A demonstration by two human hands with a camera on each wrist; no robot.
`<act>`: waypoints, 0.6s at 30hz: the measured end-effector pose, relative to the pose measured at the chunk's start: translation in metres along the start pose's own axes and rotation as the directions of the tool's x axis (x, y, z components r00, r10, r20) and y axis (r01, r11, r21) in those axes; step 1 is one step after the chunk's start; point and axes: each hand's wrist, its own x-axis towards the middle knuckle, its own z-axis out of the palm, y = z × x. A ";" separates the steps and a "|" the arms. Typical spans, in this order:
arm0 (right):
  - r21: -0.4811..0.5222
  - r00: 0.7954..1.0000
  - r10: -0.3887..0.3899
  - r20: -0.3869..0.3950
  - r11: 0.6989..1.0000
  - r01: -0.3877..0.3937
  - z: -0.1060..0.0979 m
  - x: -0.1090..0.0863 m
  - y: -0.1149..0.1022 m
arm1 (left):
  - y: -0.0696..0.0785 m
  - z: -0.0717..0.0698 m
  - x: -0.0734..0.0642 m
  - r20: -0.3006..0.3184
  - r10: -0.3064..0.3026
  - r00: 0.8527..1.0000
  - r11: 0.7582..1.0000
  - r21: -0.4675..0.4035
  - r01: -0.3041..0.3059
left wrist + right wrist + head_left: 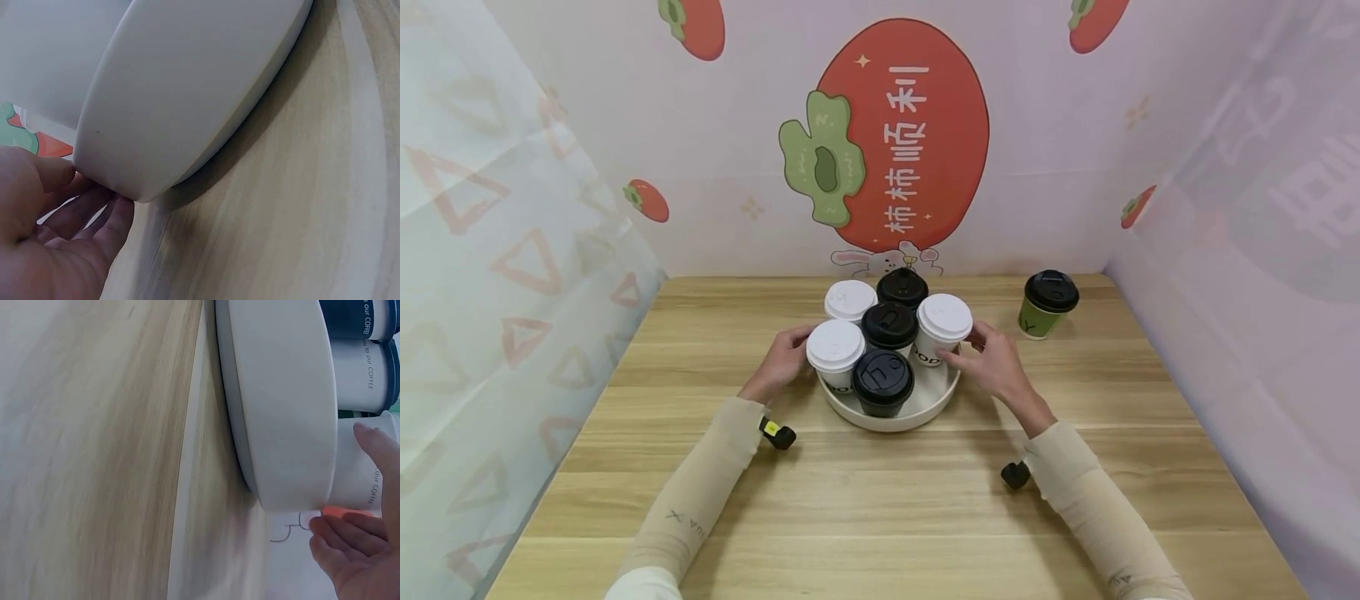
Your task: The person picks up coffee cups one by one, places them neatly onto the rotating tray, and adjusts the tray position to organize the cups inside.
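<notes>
A round white tray (887,423) holds several lidded paper coffee cups, some under white lids and some under black ones. At its left side my left hand (786,358) pinches the tray's edge; in the left wrist view the thumb and fingertips meet the tray wall (181,94). My right hand (996,362) is beside the white cup (938,340) at the tray's right. Its thumb lies across the front of that cup (356,465), while its extended fingers (350,540) stand slightly apart from the far side. The white-lidded cup (836,354) at front left is nearest my left hand.
A green cup (1041,321) with a black lid stands on the wooden table (880,517) at the back right. Printed fabric walls (737,167) enclose the table's back and both sides. Small black devices (1017,475) show below both wrists.
</notes>
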 end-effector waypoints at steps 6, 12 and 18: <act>-0.035 0.999 0.035 0.027 0.999 -0.034 -0.020 -0.013 0.008 | -0.004 0.000 -0.006 -0.001 0.028 1.000 1.000 -0.013 -0.028; -0.060 0.989 0.126 -0.079 0.990 -0.131 -0.050 -0.025 0.028 | -0.006 -0.005 -0.020 0.021 0.033 0.999 0.999 -0.023 -0.033; -0.043 0.946 0.231 -0.226 0.968 -0.246 -0.075 -0.025 0.047 | -0.007 -0.008 -0.033 0.031 0.022 0.999 1.000 0.008 -0.022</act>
